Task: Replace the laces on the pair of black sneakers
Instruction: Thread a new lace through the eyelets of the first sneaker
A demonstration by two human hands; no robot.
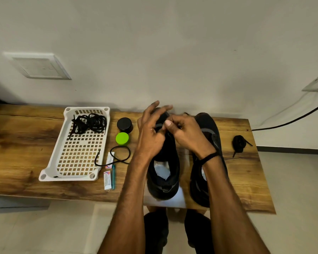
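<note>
Two black sneakers stand side by side on the wooden table, toes toward the wall. Both hands work over the front of the left sneaker (163, 173). My left hand (151, 131) has its fingers partly spread above the eyelets. My right hand (184, 131) pinches a black lace end at the shoe's upper. The right sneaker (207, 136) lies under my right forearm. A tangle of black laces (89, 123) rests in the white perforated tray (77, 158). One bundled black lace (238, 143) lies to the right of the shoes.
A black round jar (124, 124) and a green round lid (122, 138) sit between tray and shoes. A loose black cord loop (117, 155), two small packets (108, 168) and a teal pen (113, 176) lie near the tray. The wall is directly behind the table.
</note>
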